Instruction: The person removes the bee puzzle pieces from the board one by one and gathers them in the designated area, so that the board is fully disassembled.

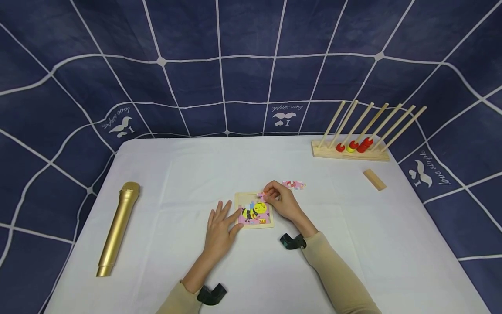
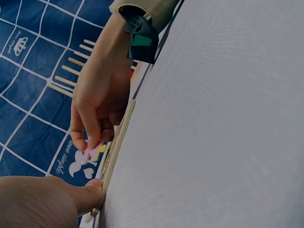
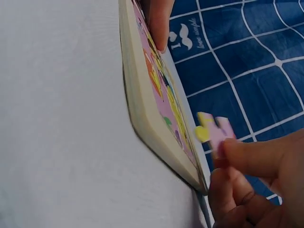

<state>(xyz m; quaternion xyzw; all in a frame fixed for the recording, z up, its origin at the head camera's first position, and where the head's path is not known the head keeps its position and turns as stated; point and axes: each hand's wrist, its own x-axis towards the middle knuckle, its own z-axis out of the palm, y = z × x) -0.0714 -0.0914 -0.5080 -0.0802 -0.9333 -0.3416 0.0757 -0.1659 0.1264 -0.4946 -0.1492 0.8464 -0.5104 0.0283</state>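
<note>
A small wooden-framed puzzle [image 1: 254,227] with a bee picture lies on the white table, its top part showing bare board. My right hand [image 1: 283,201] pinches a pink and yellow puzzle piece [image 3: 218,133] between thumb and fingers, just above the tray's upper right corner. In the right wrist view the piece is apart from the frame. My left hand [image 1: 220,231] rests at the tray's left side with fingers spread, its thumb and index finger touching the frame. Beyond the right hand lie pink puzzle pieces [image 1: 294,185].
A gold microphone [image 1: 118,229] lies at the left of the table. At the back right stands a wooden rack with upright rods [image 1: 351,155] and several red and yellow beads. A small wooden block [image 1: 374,179] lies in front of it. Dark blue gridded cloth [image 1: 251,78] hangs behind.
</note>
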